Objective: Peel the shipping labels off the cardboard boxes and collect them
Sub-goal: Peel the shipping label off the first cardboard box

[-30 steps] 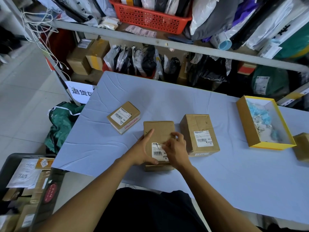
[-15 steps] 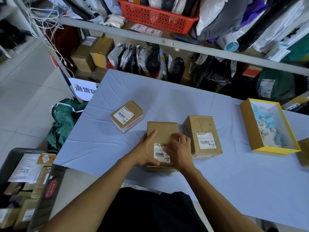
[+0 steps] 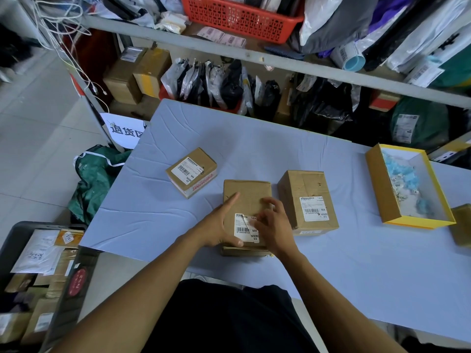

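On the lilac-covered desk (image 3: 331, 276), near its front edge, the middle brown cardboard box (image 3: 247, 197) is steadied by the flat, straight-fingered left hand (image 3: 219, 225) while the right hand (image 3: 274, 225) now pinches its white shipping label (image 3: 243, 229), newly lifted and creased, so peeling has begun.

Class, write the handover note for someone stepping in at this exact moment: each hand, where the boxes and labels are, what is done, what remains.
Left hand: steadies the middle box, thumb at its near edge, forefinger straight on top.
Right hand: fingers curled at the middle box's label, which is torn and partly lifted but not off.
Left box and right box lie on the blue table, each with its label stuck flat.
Yellow tray at the right holds pale blue and white scraps; I cannot tell whether they are labels.
Done: the peel is started.
Left: finish this label, then two more, and collect them.
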### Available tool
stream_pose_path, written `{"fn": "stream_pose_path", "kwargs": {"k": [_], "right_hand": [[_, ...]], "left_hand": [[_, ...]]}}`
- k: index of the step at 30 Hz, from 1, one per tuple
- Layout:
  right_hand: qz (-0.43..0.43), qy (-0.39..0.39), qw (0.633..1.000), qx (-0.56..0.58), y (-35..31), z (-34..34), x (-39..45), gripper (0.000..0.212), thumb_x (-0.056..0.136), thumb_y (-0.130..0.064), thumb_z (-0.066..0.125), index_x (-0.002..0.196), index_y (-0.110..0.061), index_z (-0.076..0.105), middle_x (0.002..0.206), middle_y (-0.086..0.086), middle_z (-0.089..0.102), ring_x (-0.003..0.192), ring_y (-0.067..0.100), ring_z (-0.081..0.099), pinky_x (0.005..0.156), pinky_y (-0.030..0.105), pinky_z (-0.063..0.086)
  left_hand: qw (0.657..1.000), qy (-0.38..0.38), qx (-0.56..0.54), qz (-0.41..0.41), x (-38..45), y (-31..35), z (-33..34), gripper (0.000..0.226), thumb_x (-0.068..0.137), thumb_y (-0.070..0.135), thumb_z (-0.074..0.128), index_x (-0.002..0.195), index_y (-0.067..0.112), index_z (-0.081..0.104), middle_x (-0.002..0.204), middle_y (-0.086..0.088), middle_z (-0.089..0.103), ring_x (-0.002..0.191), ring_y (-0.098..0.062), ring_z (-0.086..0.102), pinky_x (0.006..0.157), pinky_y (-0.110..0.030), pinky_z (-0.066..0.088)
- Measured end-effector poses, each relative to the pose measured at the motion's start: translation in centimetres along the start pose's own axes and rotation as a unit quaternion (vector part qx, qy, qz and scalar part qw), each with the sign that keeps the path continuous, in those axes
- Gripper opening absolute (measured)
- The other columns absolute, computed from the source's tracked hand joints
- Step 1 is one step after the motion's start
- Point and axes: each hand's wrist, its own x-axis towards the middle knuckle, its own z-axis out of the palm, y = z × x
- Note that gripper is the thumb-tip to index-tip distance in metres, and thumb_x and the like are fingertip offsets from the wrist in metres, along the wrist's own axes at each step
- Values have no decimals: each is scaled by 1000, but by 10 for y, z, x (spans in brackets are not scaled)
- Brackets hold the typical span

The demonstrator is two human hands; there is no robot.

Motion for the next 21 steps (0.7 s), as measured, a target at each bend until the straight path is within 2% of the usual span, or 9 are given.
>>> {"fn": "stream_pose_path", "kwargs": {"k": [4,6,9,14,18,21], "right_hand": [[7,1,1000,16,-1,-1,1,41,79,-17,75,54,-22,42,132,-7,42,93,5,52,79,22,37],[10,-2,1000,23,-1,-1,1,40,80,-17,75,54,-22,44,132,-9,42,91,-4,51,79,21,38],[8,-1,999,39,0,0,1,38,80,-16,75,54,-23,48,130,-10,41,95,-11,49,79,20,39],[9,2,998,59,2,1,1,34,79,-17,76,56,-22,52,132,-9,42,102,5,54,85,27,47],[14,-4,998,58,2,1,0,31,80,-16,76,58,-16,54,132,-9,42,98,-7,51,78,15,43],[10,3,999,50,2,1,-1,33,79,-14,75,57,-18,51,131,-8,43,96,-3,52,74,9,38]], "left_hand": [[1000,-4,-6,2,0,-1,-1,132,54,35,92,145,61,-1,160,5,25,139,-19,38,113,-42,38],[1000,-8,-11,4,0,-1,-1,132,54,35,92,143,63,-1,159,4,25,139,-20,38,113,-42,38],[1000,-8,-10,2,0,-1,-1,132,55,33,93,143,63,-1,159,2,26,138,-20,38,113,-42,38],[1000,-6,3,-3,1,-1,-1,132,56,36,92,145,60,-3,158,-1,27,138,-22,37,113,-44,38],[1000,-4,3,0,1,-2,-1,133,53,38,92,143,63,-2,156,-1,30,136,-22,40,112,-44,39],[1000,-8,10,-1,2,-4,-2,134,52,39,93,143,63,-2,155,-2,32,135,-23,42,111,-44,41]]}}
